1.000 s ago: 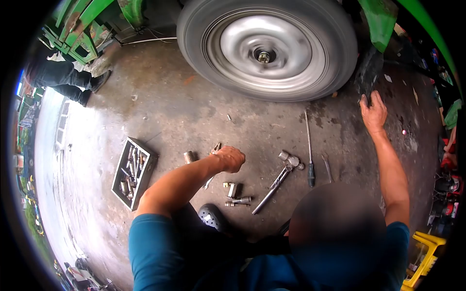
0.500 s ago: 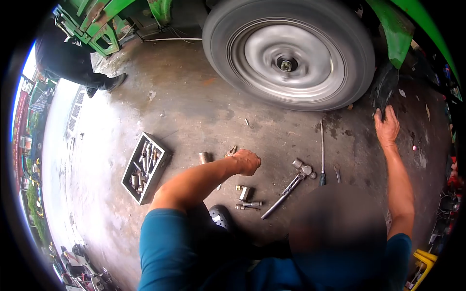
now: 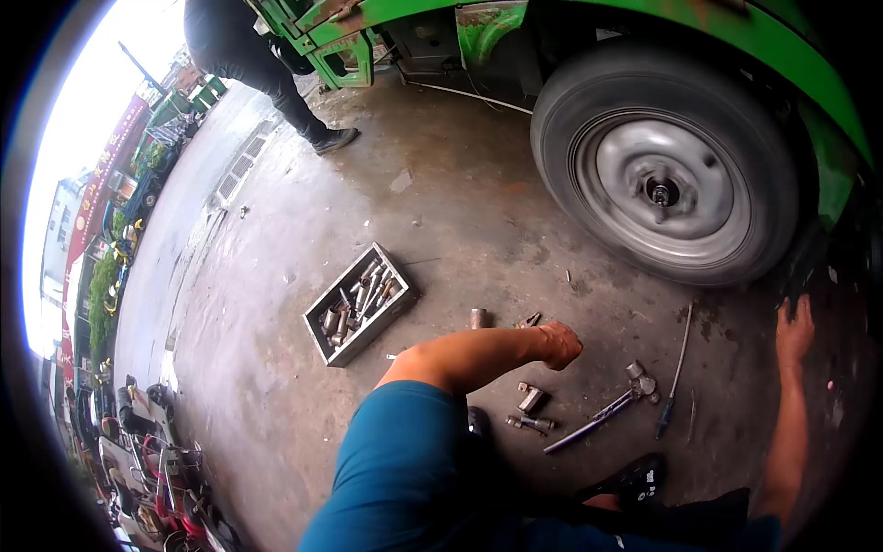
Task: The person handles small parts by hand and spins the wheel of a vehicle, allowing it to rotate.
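Observation:
My left hand (image 3: 559,346) is curled into a fist above the floor, and whatever it may hold is hidden. Just beyond it lies a small metal piece (image 3: 532,320), with a metal socket (image 3: 478,318) to its left. At the far right, my right hand (image 3: 794,331) grips the lower end of a black mud flap (image 3: 804,262) behind the wheel (image 3: 667,170). The wheel's steel disc looks smeared, as if turning. On the floor nearer me are a square metal block (image 3: 532,397), a bolt-like part (image 3: 531,423), a hammer (image 3: 607,409) and a long screwdriver (image 3: 676,377).
An open box of sockets (image 3: 322,350) stands to the left. The green vehicle body (image 3: 395,13) hangs over the far side. A person in dark trousers (image 3: 262,69) stands at the upper left. Parked motorbikes (image 3: 156,478) line the lower left.
My view has swung left, so the wheel, tools and both hands appear farther right and lower. My left hand stays a fist, and my right hand keeps to the mud flap.

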Demonstrator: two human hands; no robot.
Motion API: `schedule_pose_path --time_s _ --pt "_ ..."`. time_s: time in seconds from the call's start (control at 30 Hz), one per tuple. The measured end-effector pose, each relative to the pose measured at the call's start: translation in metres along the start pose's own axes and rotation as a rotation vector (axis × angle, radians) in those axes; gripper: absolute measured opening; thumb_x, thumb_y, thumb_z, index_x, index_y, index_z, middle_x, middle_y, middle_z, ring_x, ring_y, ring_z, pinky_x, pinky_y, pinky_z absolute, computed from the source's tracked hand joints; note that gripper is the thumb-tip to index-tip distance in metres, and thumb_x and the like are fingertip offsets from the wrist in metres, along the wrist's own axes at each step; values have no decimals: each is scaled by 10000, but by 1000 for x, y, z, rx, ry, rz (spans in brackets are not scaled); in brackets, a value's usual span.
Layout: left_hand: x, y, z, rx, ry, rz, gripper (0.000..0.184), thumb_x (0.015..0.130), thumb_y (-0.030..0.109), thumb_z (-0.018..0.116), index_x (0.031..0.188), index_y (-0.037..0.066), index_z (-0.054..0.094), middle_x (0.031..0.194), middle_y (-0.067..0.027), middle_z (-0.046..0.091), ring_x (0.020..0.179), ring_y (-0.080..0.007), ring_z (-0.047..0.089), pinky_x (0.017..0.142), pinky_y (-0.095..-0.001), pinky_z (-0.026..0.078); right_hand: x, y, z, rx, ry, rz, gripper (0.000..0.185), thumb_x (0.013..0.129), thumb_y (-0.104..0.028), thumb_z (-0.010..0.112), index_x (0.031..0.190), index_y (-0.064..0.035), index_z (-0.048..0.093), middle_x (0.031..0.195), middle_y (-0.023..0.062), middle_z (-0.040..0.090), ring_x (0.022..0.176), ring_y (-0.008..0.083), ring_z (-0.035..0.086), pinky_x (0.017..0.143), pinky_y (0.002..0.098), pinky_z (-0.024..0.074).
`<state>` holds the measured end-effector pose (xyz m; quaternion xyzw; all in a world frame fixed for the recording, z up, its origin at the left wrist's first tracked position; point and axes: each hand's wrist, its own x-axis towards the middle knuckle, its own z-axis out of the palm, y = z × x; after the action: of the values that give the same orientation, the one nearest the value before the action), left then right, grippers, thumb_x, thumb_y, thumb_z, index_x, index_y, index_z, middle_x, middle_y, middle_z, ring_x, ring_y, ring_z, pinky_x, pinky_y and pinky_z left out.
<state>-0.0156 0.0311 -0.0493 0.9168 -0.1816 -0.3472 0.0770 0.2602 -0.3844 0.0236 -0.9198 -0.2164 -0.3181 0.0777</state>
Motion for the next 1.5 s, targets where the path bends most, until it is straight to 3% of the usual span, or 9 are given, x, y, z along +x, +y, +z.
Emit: schedule_pose_path --time_s 0.17,0.33,0.77,0.87,1.33,1.5 --pt "2 4 -5 6 -60 -18 256 758 97 569 972 12 680 999 -190 679 989 -330 652 813 -404 523 3 -11 -13 -3 -14 19 391 862 -230 637 1105 73 597 1189 257 587 1072 406 579 916 415 475" --pt "2 7 -7 48 -113 -26 293 793 110 564 1059 26 653 1081 -177 664 1065 -323 624 880 -397 502 7 -28 -26 85 69 -59 329 823 -206 665 1028 42 599 1069 243 625 937 426 602 805 438 502" --pt "1 7 -7 64 -101 -17 273 798 95 533 1029 26 660 1038 -184 671 1023 -335 638 850 -401 514 11 -42 -34 91 129 -84 276 808 -176 665 981 30 603 996 218 633 870 418 604 739 437 503" --pt "2 4 1 52 -36 -8 248 761 98 527 944 33 682 983 -176 674 980 -346 639 835 -408 512 12 -43 -36 91 119 -75 269 806 -172 666 976 27 603 992 214 633 866 420 603 735 438 502" --pt "-2 7 -5 27 -39 -36 266 770 83 512 981 55 671 993 -175 670 987 -351 637 834 -428 510 14 -50 -41 131 161 -98 233 808 -183 664 922 5 585 906 199 617 797 416 588 671 441 486" --pt "-6 14 -21 29 -75 -57 301 822 96 507 1087 58 645 1081 -170 656 1049 -338 621 868 -401 509 10 -53 -38 142 13 4 345 828 -309 670 949 8 606 905 195 627 805 413 592 694 449 482"
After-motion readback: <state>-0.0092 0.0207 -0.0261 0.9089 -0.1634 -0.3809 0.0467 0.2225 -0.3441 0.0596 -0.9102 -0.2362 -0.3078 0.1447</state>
